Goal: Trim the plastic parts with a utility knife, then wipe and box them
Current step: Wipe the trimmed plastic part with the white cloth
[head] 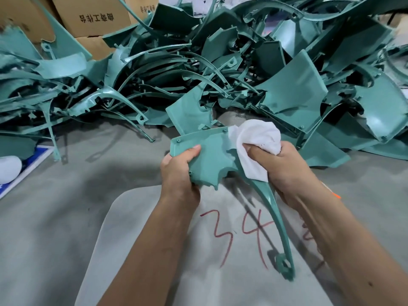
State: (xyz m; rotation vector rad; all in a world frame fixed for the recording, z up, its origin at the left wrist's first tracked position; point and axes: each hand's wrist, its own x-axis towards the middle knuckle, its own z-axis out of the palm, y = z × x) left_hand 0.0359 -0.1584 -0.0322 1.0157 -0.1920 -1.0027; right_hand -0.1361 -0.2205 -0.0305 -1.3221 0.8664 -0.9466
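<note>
Teal plastic part (209,151), likely light, stiff, springy: left hand (181,171) clamps its broad plate; right hand (284,168) grips cloth (256,140) against it.

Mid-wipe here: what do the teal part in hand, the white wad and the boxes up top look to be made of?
Teal part: apparently moulded plastic, smooth and semi-glossy; it has thin walls and raised screw bosses.
White wad: soft woven cloth, matte, folding and bunching in the right hand.
Boxes: brown corrugated cardboard by the look, dull surface with printed characters.
The left hand holds the part.
</note>
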